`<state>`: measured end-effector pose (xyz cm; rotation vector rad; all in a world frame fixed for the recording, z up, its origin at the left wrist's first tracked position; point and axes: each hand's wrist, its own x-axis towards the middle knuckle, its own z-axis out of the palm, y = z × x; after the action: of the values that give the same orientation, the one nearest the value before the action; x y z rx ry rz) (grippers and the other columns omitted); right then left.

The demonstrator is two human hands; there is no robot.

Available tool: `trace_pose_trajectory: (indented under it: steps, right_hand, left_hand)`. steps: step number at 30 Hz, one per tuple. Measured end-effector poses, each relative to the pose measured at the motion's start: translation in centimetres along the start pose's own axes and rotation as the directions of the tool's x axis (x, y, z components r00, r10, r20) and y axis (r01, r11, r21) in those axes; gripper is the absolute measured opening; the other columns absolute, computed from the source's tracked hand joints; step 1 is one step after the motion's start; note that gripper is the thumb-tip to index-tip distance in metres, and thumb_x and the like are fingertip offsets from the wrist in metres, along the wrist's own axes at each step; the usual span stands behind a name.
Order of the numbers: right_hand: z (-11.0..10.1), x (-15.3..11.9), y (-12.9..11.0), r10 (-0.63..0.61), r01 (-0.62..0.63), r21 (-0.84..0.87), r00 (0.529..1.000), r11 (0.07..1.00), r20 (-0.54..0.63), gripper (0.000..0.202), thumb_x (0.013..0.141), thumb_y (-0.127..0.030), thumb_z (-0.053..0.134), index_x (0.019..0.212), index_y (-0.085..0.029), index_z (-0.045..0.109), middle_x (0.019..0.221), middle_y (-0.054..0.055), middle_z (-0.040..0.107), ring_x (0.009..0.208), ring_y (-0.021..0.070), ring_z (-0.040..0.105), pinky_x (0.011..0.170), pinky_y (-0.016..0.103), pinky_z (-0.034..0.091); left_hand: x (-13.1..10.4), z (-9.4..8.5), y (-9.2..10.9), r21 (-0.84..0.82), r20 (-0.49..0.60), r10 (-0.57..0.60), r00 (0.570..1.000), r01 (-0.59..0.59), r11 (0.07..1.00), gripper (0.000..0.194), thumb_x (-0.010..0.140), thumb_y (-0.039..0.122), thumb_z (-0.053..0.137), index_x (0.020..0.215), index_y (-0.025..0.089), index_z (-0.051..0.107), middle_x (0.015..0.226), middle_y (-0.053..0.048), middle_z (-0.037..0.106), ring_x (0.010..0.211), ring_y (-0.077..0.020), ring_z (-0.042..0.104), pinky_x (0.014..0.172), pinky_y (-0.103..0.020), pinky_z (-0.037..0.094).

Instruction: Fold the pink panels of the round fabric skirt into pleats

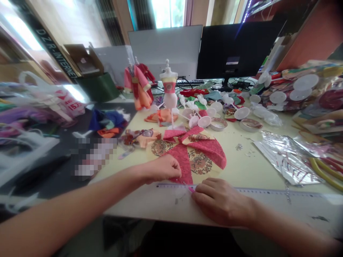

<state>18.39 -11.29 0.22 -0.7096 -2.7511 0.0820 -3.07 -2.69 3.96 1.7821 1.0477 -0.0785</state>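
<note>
A small red and cream patterned garment (199, 157) lies spread on the pale table, its lower edge near a long clear ruler (270, 192). At that lower edge my left hand (164, 169) is closed, fingertips pinched together over the red cloth; whatever they hold is too small to make out. My right hand (223, 200) rests across the ruler, fingers wrapped round a pink tool (191, 190) whose tip points left toward the cloth's edge. Most of this tool is hidden inside the hand.
Behind the garment stand a small white dress form (169, 89) and a pink doll robe (135, 84). Tape rolls (251, 125), white stands (242, 113) and cloth pieces lie farther back. Silvery plastic packets (289, 159) are at right, a dark monitor (235, 51) behind.
</note>
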Motion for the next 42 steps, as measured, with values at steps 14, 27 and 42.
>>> trace_pose_trajectory:
  steps: [14,27,42]
  right_hand:
    - [0.0,0.6,0.0,0.050,-0.045,0.089,0.997,0.995,-0.054,0.023,0.092,-0.011,0.032,0.091,-0.013,0.055,0.074,0.005,0.052,0.063,0.0166,0.042,0.058,0.029,0.030]
    - [0.0,0.6,0.1,0.040,-0.033,0.099,0.997,0.995,-0.065,0.024,0.092,-0.011,0.031,0.089,-0.013,0.055,0.073,0.005,0.052,0.062,0.0161,0.043,0.057,0.029,0.030]
    - [0.2,0.6,0.2,0.031,-0.025,0.088,0.997,0.996,-0.069,0.023,0.091,-0.011,0.031,0.090,-0.014,0.054,0.072,0.005,0.051,0.061,0.0167,0.043,0.056,0.029,0.031]
  left_hand:
    - [0.8,0.2,-0.1,0.104,0.030,0.080,0.996,-0.083,0.991,0.011,0.066,0.025,0.045,0.058,0.018,0.046,0.054,0.004,0.036,0.046,-0.0086,0.029,0.044,-0.025,0.023]
    - [1.3,0.5,0.8,0.326,0.019,0.129,0.991,-0.128,0.937,0.012,0.065,0.018,0.047,0.064,0.016,0.059,0.067,-0.001,0.063,0.060,-0.0123,0.053,0.053,-0.023,0.034]
    - [1.0,1.1,1.2,0.433,-0.035,0.120,0.992,-0.093,0.897,0.012,0.065,0.016,0.049,0.062,0.018,0.060,0.065,-0.002,0.064,0.057,-0.0140,0.052,0.050,-0.024,0.030]
